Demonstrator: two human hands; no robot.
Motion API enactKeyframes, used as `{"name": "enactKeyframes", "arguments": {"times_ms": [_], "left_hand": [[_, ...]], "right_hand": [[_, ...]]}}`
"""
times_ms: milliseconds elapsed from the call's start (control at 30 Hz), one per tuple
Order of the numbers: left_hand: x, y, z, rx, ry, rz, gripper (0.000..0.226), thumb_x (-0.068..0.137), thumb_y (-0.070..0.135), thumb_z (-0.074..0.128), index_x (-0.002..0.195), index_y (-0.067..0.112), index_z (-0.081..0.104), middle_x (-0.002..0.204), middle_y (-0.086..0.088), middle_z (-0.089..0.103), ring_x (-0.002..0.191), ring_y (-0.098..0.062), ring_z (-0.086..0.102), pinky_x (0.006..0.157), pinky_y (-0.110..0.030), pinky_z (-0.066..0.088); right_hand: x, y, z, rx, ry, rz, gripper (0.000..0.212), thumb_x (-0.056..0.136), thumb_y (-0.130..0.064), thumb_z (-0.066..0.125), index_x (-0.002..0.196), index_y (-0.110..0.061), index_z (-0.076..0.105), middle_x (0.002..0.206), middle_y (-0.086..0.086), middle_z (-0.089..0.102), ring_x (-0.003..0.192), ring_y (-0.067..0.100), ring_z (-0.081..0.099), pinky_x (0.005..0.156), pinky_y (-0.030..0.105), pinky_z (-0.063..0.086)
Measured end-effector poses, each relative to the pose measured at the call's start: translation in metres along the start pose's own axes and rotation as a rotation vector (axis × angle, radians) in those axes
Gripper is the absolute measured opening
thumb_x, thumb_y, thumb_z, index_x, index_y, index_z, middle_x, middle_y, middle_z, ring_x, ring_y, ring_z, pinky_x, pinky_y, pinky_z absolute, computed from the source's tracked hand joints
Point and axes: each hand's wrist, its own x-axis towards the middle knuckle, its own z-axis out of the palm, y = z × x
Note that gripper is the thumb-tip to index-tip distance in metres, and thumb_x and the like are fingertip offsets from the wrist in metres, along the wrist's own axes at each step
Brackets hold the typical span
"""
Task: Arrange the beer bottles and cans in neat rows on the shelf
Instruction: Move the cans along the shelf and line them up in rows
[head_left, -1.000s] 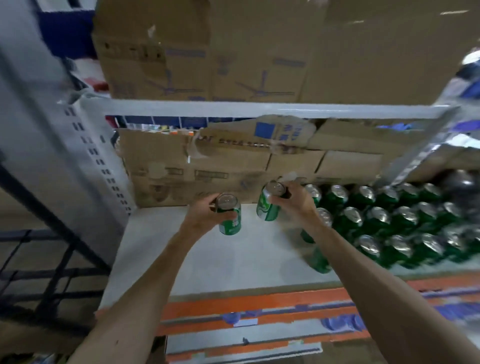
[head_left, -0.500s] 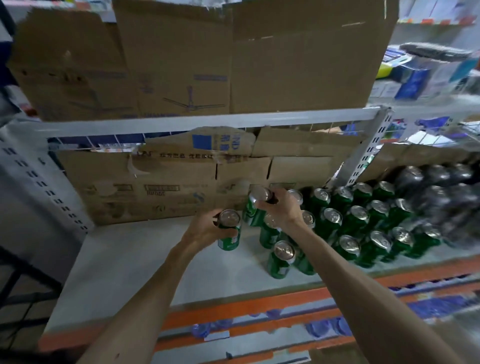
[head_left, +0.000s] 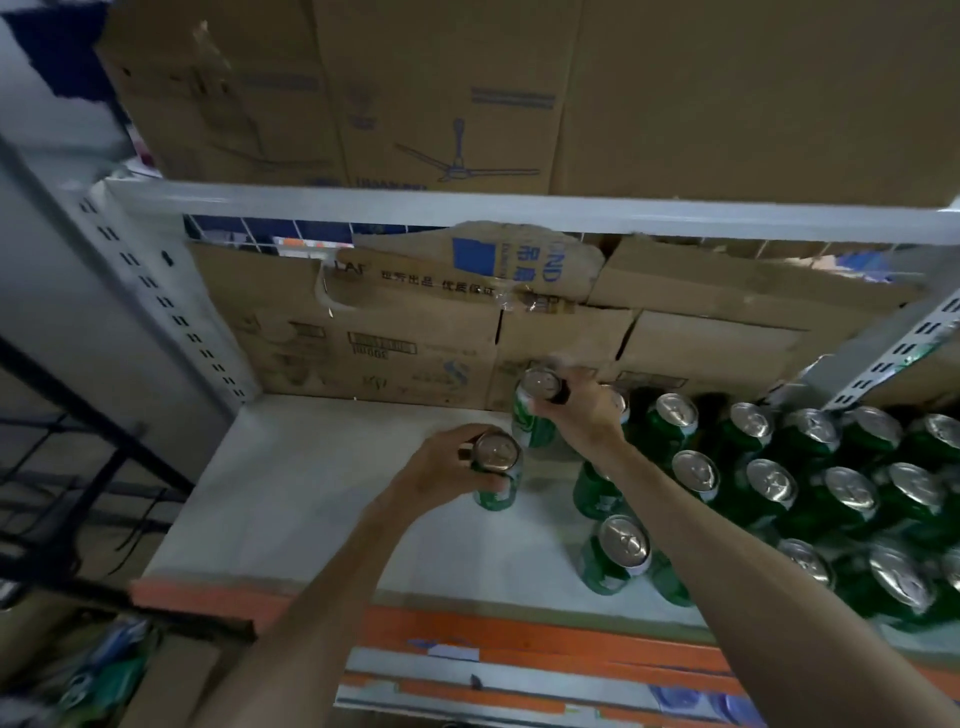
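Note:
My left hand (head_left: 441, 470) grips a green can (head_left: 497, 475) by its top, upright over the white shelf (head_left: 322, 499). My right hand (head_left: 584, 413) holds a second green can (head_left: 530, 415) by its rim, slightly tilted, near the back of the shelf. To the right stand several green cans with silver tops (head_left: 810, 478) in rows. One more can (head_left: 615, 553) stands alone near the front edge, beside my right forearm.
Cardboard boxes (head_left: 415, 338) line the back of the shelf and more (head_left: 467, 93) rest on the shelf above. A white perforated upright (head_left: 156, 296) bounds the left side. An orange rail (head_left: 493, 631) runs along the front edge.
Both hands hold the same cans throughout, close to the left end of the can rows. Mostly the head camera has shifted, first swinging right, then back left.

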Motion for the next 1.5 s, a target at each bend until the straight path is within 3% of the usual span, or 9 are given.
{"name": "enactKeyframes", "arguments": {"times_ms": [267,433,600,700,1000,1133,1267,1367,1500], "left_hand": [[0.024,-0.012,0.020,-0.035,-0.099,-0.067,0.067,0.059,0.025,0.092,0.119,0.037,0.066,0.107,0.017,0.073,0.103,0.001,0.067,0.094,-0.033,0.056],[0.025,-0.014,0.022,-0.072,-0.119,-0.089,0.067,0.062,0.021,0.092,0.121,0.034,0.064,0.110,0.015,0.073,0.106,-0.001,0.066,0.095,-0.034,0.055],[0.028,-0.006,0.017,-0.027,-0.165,-0.100,0.080,0.068,0.020,0.091,0.137,0.029,0.051,0.128,0.011,0.061,0.118,-0.008,0.058,0.094,-0.025,0.053],[0.029,-0.006,0.008,0.004,-0.187,-0.065,0.082,0.071,0.018,0.088,0.142,0.026,0.048,0.139,0.005,0.054,0.128,-0.012,0.051,0.099,-0.033,0.053],[0.022,-0.006,0.010,0.081,-0.139,-0.016,0.062,0.074,0.012,0.083,0.130,0.025,0.060,0.123,0.009,0.064,0.109,-0.005,0.059,0.084,-0.013,0.046],[0.022,-0.005,0.009,0.079,-0.128,-0.023,0.061,0.070,0.017,0.086,0.126,0.028,0.061,0.121,0.011,0.066,0.108,-0.006,0.060,0.087,-0.021,0.048],[0.021,-0.007,0.011,0.068,-0.098,-0.023,0.062,0.068,0.020,0.087,0.123,0.033,0.061,0.115,0.017,0.064,0.105,-0.005,0.061,0.089,-0.027,0.051],[0.020,-0.006,0.011,0.088,-0.099,-0.009,0.066,0.069,0.022,0.087,0.129,0.031,0.061,0.118,0.015,0.062,0.106,-0.007,0.062,0.091,-0.026,0.051],[0.018,-0.002,0.010,0.088,-0.094,-0.028,0.063,0.069,0.018,0.087,0.125,0.031,0.062,0.116,0.016,0.062,0.104,-0.004,0.061,0.091,-0.027,0.052]], "right_hand": [[0.024,0.020,0.021,-0.030,-0.074,0.057,0.055,0.075,-0.029,0.080,0.124,-0.019,0.057,0.112,0.000,0.068,0.103,0.018,0.062,0.090,0.036,0.052],[0.025,0.025,0.021,-0.070,-0.110,0.047,0.053,0.080,-0.027,0.078,0.124,-0.011,0.053,0.114,0.006,0.067,0.104,0.021,0.061,0.084,0.029,0.047],[0.027,0.020,0.008,-0.221,-0.149,-0.014,0.062,0.079,-0.032,0.080,0.127,-0.008,0.049,0.116,0.012,0.067,0.105,0.028,0.063,0.088,0.039,0.052],[0.028,0.015,0.007,-0.298,-0.155,-0.065,0.052,0.079,-0.029,0.079,0.119,-0.007,0.054,0.116,0.012,0.065,0.103,0.030,0.062,0.083,0.037,0.051],[0.022,0.007,0.015,-0.534,-0.122,-0.100,0.066,0.087,-0.052,0.064,0.134,-0.010,0.046,0.136,0.014,0.045,0.122,0.033,0.051,0.093,0.043,0.048],[0.033,0.001,-0.002,-0.527,-0.205,-0.037,0.069,0.080,-0.049,0.073,0.131,-0.008,0.051,0.132,0.015,0.051,0.117,0.033,0.054,0.092,0.041,0.048],[0.035,0.001,-0.014,-0.469,-0.317,-0.145,0.064,0.081,-0.026,0.076,0.138,-0.016,0.049,0.134,0.010,0.057,0.117,0.029,0.057,0.090,0.036,0.048],[0.032,0.002,-0.006,-0.531,-0.235,-0.162,0.054,0.083,-0.036,0.073,0.130,-0.016,0.055,0.125,0.008,0.062,0.109,0.026,0.061,0.081,0.034,0.048],[0.031,0.002,0.009,-0.571,-0.171,-0.110,0.069,0.082,-0.051,0.072,0.127,-0.006,0.047,0.125,0.013,0.059,0.108,0.032,0.061,0.085,0.041,0.051]]}}
